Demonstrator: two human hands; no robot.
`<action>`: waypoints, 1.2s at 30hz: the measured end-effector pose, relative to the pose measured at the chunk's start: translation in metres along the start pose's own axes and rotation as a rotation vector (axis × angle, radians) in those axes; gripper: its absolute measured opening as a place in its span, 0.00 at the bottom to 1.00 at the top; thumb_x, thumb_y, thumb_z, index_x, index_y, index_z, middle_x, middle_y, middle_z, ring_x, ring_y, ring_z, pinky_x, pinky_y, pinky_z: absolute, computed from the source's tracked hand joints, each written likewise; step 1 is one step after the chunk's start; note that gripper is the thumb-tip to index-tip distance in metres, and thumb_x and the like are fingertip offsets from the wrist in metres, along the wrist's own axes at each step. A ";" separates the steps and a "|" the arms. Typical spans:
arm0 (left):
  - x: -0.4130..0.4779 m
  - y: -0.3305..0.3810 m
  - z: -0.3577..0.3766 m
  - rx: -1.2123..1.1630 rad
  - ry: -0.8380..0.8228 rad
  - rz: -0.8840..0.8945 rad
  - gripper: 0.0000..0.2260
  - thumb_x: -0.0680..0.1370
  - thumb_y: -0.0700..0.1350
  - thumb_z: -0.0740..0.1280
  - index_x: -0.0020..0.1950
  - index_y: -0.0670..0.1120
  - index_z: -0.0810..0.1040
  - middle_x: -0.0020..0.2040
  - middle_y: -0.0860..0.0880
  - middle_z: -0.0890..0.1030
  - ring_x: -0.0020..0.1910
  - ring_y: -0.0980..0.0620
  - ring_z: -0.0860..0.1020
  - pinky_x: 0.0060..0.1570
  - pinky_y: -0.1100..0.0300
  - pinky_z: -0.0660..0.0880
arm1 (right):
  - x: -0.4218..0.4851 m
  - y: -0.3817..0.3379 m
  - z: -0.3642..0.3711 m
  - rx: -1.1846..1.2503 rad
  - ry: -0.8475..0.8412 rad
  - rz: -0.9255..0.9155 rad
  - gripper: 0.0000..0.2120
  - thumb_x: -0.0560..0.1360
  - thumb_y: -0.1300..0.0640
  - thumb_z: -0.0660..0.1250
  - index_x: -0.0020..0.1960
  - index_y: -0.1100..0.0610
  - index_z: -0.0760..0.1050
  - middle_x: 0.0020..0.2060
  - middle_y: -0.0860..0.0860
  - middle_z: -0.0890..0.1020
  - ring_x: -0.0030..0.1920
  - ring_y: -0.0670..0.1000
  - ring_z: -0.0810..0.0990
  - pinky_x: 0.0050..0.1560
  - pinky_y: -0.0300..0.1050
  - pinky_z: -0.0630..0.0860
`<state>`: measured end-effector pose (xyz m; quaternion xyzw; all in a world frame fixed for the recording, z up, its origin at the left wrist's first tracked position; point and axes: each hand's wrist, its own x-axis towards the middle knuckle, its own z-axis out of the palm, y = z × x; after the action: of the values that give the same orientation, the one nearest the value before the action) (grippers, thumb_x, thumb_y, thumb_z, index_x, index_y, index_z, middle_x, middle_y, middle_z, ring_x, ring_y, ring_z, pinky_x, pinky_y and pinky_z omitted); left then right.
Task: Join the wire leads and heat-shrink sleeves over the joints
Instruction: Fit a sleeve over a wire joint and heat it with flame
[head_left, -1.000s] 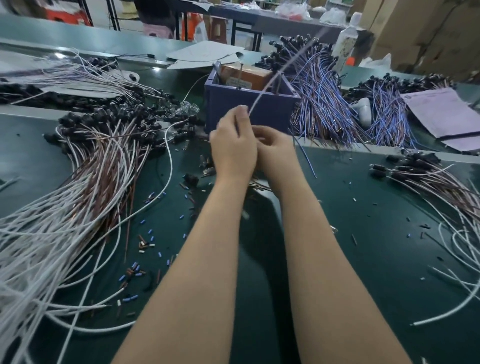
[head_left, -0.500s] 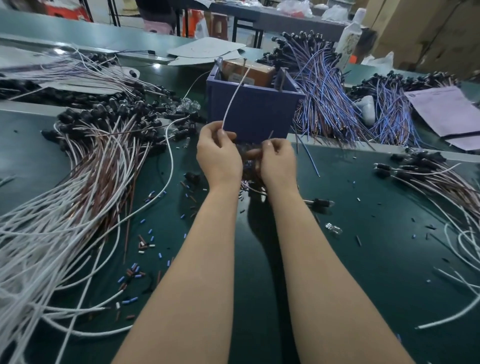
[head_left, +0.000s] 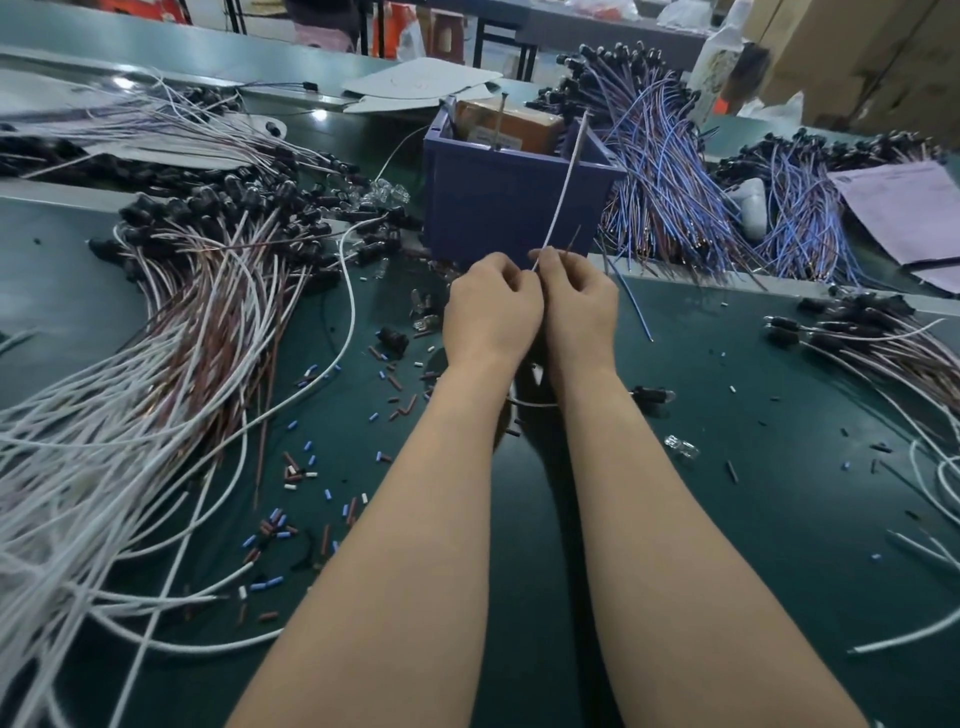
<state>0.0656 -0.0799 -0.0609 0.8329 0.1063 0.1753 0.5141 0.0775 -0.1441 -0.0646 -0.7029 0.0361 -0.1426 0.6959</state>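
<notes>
Both hands are bunched up together over the middle of the green mat (head_left: 779, 519), just in front of the blue bin (head_left: 498, 208), backs to the camera. The left hand (head_left: 491, 306) and right hand (head_left: 579, 306) have their fingers curled in tight and meet knuckle to knuckle. A white wire (head_left: 563, 182) comes straight up out of the spot where they touch and pokes past the bin wall. There's also a thin brown lead (head_left: 573, 240) sticking up just beside it from the right hand's side. So my read is that both are pinching the same little joint area, one hand steadying and the other working the ends together, though the fingertips themselves are hidden, so I can't tell exactly who's gripping which strand. Holding it up off the mat makes sense: the long tail hangs free instead of snagging on all the clutter. And there's lots of it. The big fan of white and brown leads (head_left: 182, 338) is off to the left within easy reach, probably the pile to draw from. Bundles of blue wires (head_left: 660, 171) sit behind and right of the bin. Cut sleeve bits (head_left: 291, 467) in blue, brown and white are scattered across the mat near the left forearm, handy to grab. I'd guess this is the joining step, with the sleeve and the heating not done yet for this one. I can't see a heat tool anywhere.
</notes>
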 end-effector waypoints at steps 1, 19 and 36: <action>0.001 0.000 0.000 -0.012 0.028 0.022 0.08 0.78 0.46 0.60 0.46 0.46 0.78 0.47 0.46 0.81 0.47 0.47 0.78 0.44 0.61 0.70 | 0.000 0.001 0.001 -0.047 0.007 -0.015 0.09 0.78 0.60 0.63 0.43 0.61 0.80 0.39 0.57 0.82 0.44 0.57 0.80 0.52 0.56 0.77; 0.012 0.007 -0.011 -0.494 0.332 -0.041 0.05 0.81 0.39 0.57 0.50 0.44 0.71 0.40 0.51 0.78 0.38 0.50 0.76 0.44 0.59 0.75 | -0.009 -0.011 0.004 -0.432 0.038 -0.322 0.11 0.79 0.60 0.62 0.57 0.59 0.80 0.50 0.56 0.82 0.49 0.50 0.78 0.53 0.37 0.71; 0.015 0.006 -0.013 -0.669 0.337 -0.168 0.04 0.81 0.39 0.57 0.49 0.44 0.71 0.36 0.52 0.78 0.35 0.51 0.72 0.40 0.58 0.70 | -0.020 -0.090 -0.008 0.630 0.030 -0.189 0.10 0.81 0.65 0.56 0.46 0.57 0.73 0.32 0.51 0.78 0.28 0.46 0.73 0.30 0.36 0.72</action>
<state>0.0742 -0.0665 -0.0470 0.5669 0.1938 0.2920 0.7455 0.0431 -0.1446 0.0216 -0.4512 -0.0651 -0.2208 0.8622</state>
